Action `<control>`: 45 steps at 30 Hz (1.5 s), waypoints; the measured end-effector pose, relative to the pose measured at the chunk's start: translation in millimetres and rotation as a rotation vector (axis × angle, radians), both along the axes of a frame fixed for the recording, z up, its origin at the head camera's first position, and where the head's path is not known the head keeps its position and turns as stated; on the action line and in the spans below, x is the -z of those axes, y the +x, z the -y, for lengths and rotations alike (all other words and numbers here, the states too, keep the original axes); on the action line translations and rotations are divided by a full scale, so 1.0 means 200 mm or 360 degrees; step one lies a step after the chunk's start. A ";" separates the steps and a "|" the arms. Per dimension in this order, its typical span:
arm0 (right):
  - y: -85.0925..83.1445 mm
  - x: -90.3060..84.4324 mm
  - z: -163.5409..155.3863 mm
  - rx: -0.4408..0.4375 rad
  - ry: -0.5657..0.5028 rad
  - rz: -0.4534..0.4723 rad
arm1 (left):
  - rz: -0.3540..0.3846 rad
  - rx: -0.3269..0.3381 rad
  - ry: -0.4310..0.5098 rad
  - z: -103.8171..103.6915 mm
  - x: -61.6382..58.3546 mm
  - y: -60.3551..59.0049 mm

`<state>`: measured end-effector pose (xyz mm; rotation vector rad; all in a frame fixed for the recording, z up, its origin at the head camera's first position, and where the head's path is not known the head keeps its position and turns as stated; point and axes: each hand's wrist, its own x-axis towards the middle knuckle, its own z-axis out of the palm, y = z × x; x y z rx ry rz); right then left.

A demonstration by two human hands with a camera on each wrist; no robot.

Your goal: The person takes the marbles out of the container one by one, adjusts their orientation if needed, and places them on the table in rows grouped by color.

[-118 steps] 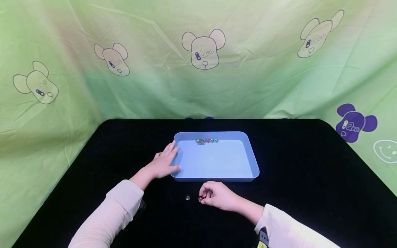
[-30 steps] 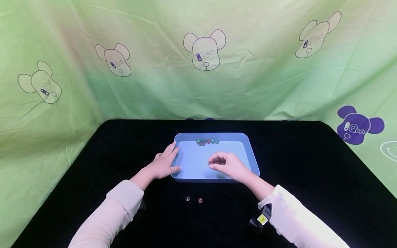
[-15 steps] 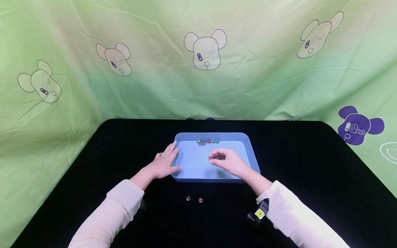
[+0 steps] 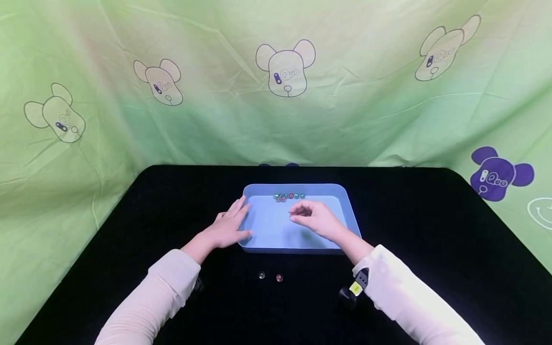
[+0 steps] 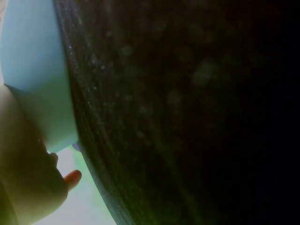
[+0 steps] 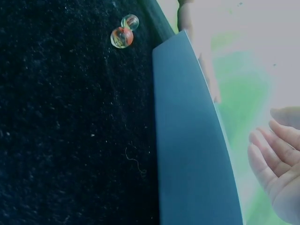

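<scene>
- A green cloth backdrop [image 4: 207, 124], printed with outlined mouse heads, hangs behind the table; a solid purple head [image 4: 494, 178] shows beyond the right edge.
- The black table [image 4: 409, 206] has rounded far corners.
- The blue tray [image 4: 271, 230] sits near the table's far edge, about midway between the left and right edges.
- Pale sleeves cover both arms: the left sleeve [image 4: 151, 287] and the right sleeve [image 4: 414, 297] both come in from the bottom.
- The left hand [image 4: 225, 229] rests on the tray's left edge, its fingers straight and spread, the thumb reaching over the rim near the near left corner.
- The right hand [image 4: 316, 219] is above the tray, right of its middle, fingers bent toward the thumb; I cannot tell whether anything is pinched between the tips.
- A dark device with a yellow patch [image 4: 358, 282] is at the right wrist.
- A cluster of small marbles [image 4: 291, 196], green and reddish, lies inside the tray along its far wall, left of the middle.
- A reddish marble [image 4: 279, 278] and a clear marble [image 4: 261, 275] lie apart on the table, just outside the tray's near edge.
</scene>
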<state>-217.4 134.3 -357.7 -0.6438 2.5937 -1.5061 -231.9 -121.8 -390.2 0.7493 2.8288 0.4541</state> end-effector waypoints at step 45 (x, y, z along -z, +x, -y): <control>-0.19 0.03 0.01 0.0136 0.0099 0.0092 | 0.0043 -0.0023 -0.0011 0.00 0.01 -0.01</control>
